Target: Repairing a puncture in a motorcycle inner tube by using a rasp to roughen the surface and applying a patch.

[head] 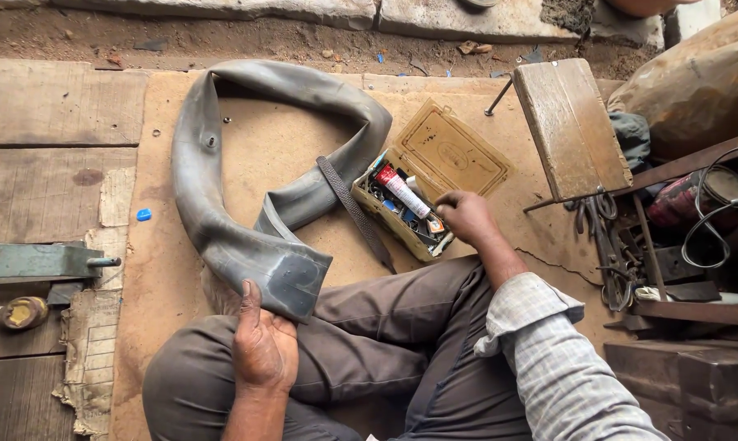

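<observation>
A grey rubber inner tube (222,204) is laid in a loop across a brown board (173,269) on the ground, and its folded near end is draped over the person's knee. That end is held down by the left hand (263,347), whose fingers are closed under the fold while the thumb is stretched up along the rubber. The right hand (465,216) is reached into a small open box (401,214) just beside the tube; its fingers are curled down among the contents, but whether anything is gripped cannot be told. Inside the box a red and white tube of glue (401,192) is seen lying aslant among small parts, and the box's lid (454,151) is folded back flat. A dark flat file (354,211) is laid between the rubber and the box. A small wooden stool (571,126) is set to the right.
</observation>
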